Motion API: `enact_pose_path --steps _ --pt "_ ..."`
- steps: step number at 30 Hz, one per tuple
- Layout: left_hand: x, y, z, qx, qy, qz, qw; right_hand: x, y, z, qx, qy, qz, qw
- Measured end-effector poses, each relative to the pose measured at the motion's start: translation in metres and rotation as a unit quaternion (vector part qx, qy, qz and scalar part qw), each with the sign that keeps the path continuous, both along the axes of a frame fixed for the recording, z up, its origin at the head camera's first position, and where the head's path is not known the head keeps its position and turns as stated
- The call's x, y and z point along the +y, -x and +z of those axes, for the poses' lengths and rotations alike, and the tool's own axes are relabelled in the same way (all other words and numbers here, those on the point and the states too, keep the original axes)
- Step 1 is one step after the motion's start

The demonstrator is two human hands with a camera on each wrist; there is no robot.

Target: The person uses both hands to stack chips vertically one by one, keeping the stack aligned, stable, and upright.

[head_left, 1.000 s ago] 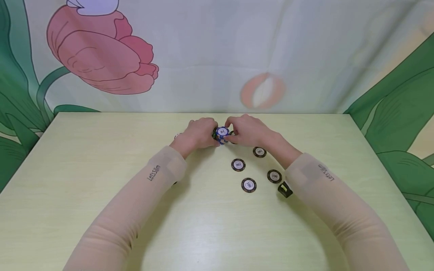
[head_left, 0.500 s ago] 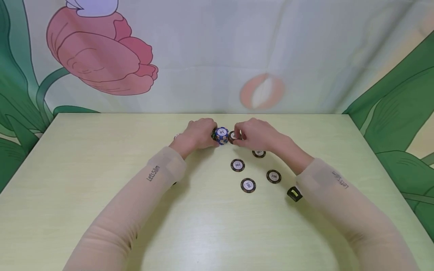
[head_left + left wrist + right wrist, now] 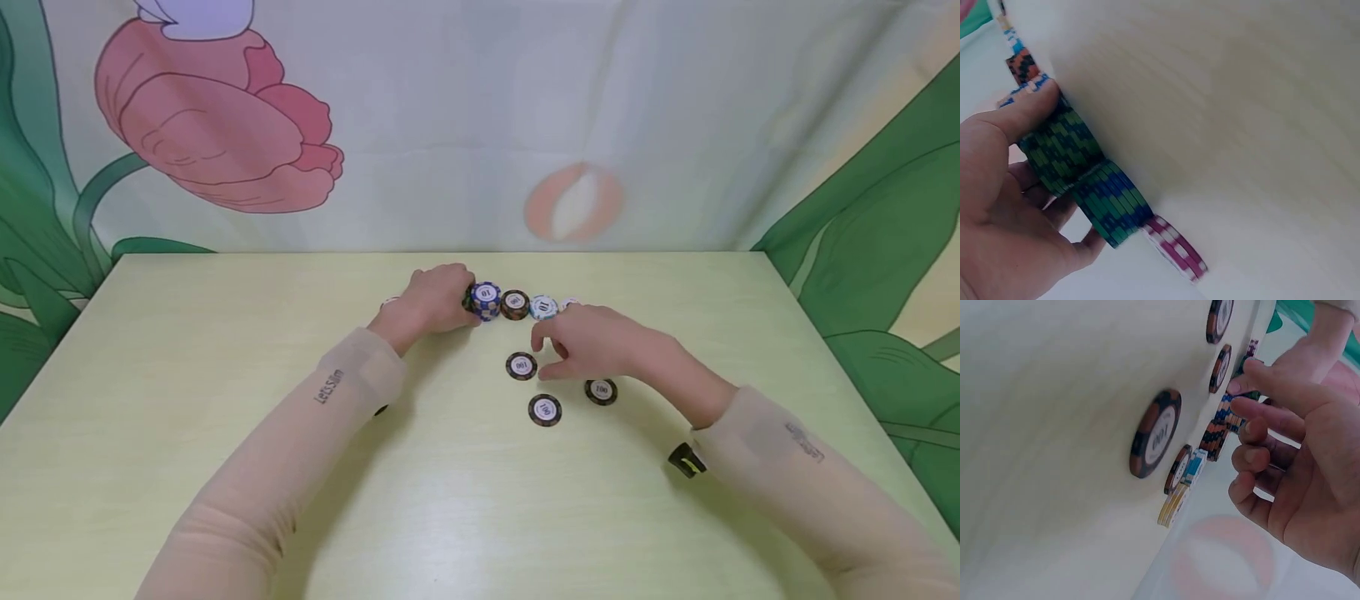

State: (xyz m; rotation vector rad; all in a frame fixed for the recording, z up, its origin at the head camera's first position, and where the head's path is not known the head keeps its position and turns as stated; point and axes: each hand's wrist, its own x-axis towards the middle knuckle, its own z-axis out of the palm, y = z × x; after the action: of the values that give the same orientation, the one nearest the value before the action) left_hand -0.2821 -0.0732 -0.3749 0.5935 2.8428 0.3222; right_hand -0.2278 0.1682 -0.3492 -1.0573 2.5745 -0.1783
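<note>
My left hand (image 3: 438,300) grips poker chip stacks at the far side of the table. In the left wrist view its thumb lies against the blue stack (image 3: 1040,82), with the fingers behind a green stack (image 3: 1063,150). My right hand (image 3: 600,340), fingers loosely bent and holding nothing, hovers beside a loose black chip (image 3: 521,365). Two more black chips lie nearby, a front chip (image 3: 545,409) and a right-hand chip (image 3: 602,391). Another black chip (image 3: 1179,469) leans or lies near the row, hidden by the right hand in the head view.
The row continues rightward with a black-and-orange stack (image 3: 514,305), a light-blue stack (image 3: 543,307) and a yellow-edged stack (image 3: 1174,505). Leftward stand a green-and-blue stack (image 3: 1113,203) and a pink-and-white stack (image 3: 1175,249). A printed curtain (image 3: 450,125) hangs behind the table (image 3: 450,500).
My right hand has left the blue stack and moved right and toward the table's front, uncovering the black-and-orange and light-blue stacks. The left hand has kept its place.
</note>
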Motion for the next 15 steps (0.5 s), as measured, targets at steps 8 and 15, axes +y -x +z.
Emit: enact_pose_path --steps 8,15 --pt "0.006 -0.004 0.002 0.001 0.002 0.011 0.9999 0.0 -0.01 -0.005 -0.022 0.001 0.039 0.999" --pt "0.012 -0.006 0.006 -0.004 -0.006 0.007 0.9999 0.006 -0.011 -0.007 -0.026 0.01 0.023 0.9994"
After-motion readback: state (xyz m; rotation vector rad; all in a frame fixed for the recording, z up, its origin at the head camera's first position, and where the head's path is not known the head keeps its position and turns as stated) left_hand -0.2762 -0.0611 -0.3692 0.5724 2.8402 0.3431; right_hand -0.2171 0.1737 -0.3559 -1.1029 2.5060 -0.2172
